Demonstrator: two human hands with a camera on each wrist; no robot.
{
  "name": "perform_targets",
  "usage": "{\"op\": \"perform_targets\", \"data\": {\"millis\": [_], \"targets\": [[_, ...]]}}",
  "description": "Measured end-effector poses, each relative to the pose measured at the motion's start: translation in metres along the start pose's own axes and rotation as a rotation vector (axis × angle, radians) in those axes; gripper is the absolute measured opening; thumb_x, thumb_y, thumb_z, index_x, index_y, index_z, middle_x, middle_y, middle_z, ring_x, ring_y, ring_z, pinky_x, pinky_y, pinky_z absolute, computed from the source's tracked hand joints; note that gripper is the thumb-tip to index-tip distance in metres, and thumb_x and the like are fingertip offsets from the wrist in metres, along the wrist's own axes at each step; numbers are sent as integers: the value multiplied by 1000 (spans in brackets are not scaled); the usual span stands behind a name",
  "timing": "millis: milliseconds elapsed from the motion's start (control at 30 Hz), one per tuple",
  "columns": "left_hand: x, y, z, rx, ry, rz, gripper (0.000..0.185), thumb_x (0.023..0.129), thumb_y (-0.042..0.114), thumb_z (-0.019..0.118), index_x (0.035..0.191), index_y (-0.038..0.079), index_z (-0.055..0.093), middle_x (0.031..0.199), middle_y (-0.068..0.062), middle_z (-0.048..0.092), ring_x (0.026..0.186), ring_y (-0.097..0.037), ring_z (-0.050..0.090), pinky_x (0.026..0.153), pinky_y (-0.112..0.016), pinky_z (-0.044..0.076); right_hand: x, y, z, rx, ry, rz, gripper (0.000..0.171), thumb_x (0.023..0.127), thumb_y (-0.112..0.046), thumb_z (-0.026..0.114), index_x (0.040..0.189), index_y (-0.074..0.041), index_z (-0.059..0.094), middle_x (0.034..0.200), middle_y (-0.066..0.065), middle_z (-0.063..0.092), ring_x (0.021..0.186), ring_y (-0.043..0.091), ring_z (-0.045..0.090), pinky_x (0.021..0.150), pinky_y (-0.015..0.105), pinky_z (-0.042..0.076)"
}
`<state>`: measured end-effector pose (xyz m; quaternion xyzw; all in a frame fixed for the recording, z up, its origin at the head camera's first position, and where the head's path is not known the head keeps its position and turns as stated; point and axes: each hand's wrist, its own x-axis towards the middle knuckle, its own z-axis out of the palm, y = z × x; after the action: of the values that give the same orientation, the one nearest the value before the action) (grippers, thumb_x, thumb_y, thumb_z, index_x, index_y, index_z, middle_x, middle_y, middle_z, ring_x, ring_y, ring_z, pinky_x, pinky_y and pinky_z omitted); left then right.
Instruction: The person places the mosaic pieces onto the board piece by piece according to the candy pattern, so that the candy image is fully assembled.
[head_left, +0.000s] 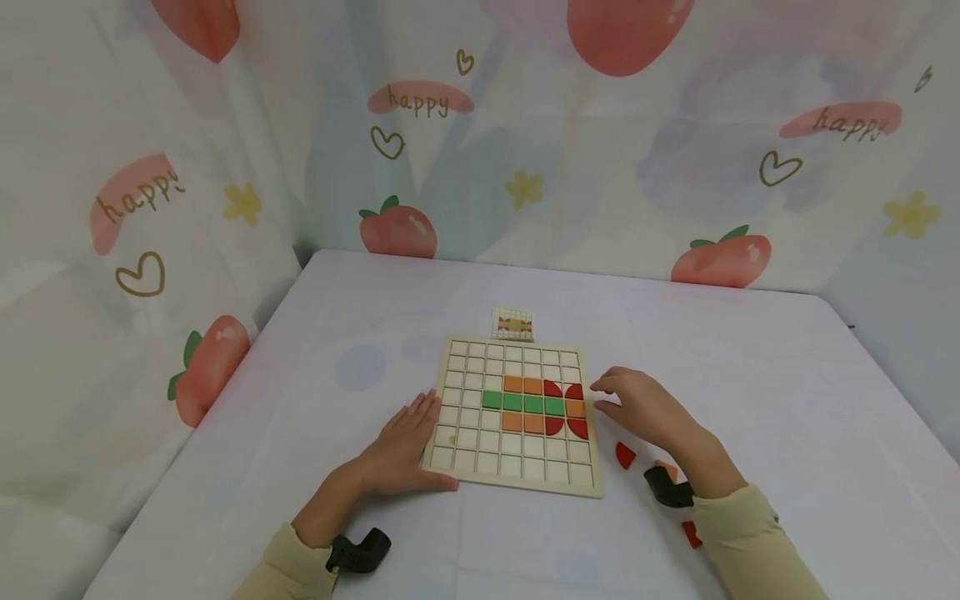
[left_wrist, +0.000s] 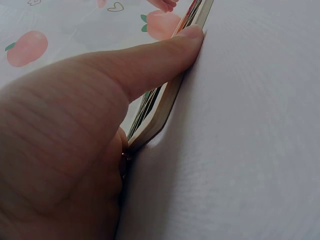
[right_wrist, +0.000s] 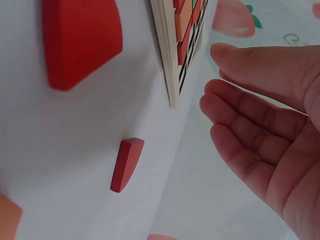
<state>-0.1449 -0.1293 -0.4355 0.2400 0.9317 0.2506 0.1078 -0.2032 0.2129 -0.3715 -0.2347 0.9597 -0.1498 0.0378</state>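
Note:
A square wooden grid board [head_left: 487,462] lies on the table. My left hand [head_left: 397,454] rests at its near left corner, fingers straight along the left side and thumb [left_wrist: 165,55] across the front edge. On the board, green squares [head_left: 512,402] form a row, with orange squares [head_left: 512,384] above and below. Red quarter-round pieces [head_left: 577,428] and one orange square sit at the row's right end. Just off the board's right edge hovers my right hand [head_left: 648,412], its fingers loosely bent and thumb apart, with nothing between them.
A small pattern card [head_left: 513,323] lies behind the board. Beside the board on the right are a loose red quarter-round piece [head_left: 625,455], an orange piece [head_left: 667,470] and another red piece [head_left: 692,534], the latter two partly hidden by my right forearm and wrist camera.

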Motion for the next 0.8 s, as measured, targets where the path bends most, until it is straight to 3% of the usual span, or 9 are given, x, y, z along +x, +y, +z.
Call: {"op": "perform_targets", "data": {"millis": [800], "targets": [[-2, 1, -1, 10, -2, -6, 114, 73, 67, 60, 146, 0, 2, 152, -11, -3, 138, -21, -4, 108, -41, 5, -19, 27, -3, 47, 45, 112, 28, 79, -7, 72, 104, 4, 66, 94, 12, 63, 89, 31, 58, 77, 45, 49]]}}
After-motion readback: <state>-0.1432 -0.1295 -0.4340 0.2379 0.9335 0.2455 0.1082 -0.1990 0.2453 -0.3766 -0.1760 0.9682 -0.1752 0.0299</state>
